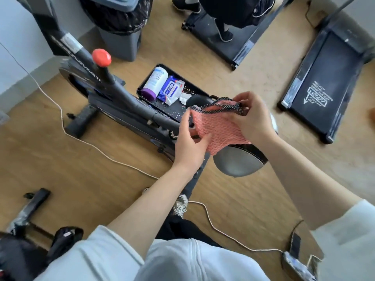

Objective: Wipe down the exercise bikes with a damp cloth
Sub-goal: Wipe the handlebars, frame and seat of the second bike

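Pink cloth (219,128), dotted dark edging

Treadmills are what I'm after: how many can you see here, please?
2: one treadmill at top centre under a person's feet, another treadmill at right; others may be hidden.

Sweatshirt (182,260): a pale grey-white top of soft, thick fabric is worn; a raised seam is seen running down its front.
Left sleeve (91,252): made of the same pale fabric, it is pushed up to about the elbow and gathered in loose folds.
Right sleeve (345,230): it is likewise pushed up, with a wide, blunt edge shown at the elbow.
Forearms: both are left uncovered below the sleeves.
Left hand (188,147): bare.
Right hand (253,116): bare.
Trousers (182,226): black; only a small patch is shown beyond the sweatshirt's hem.
Shoe (180,205): a silver-grey trainer with pale laces is partly seen; which foot cannot be told.
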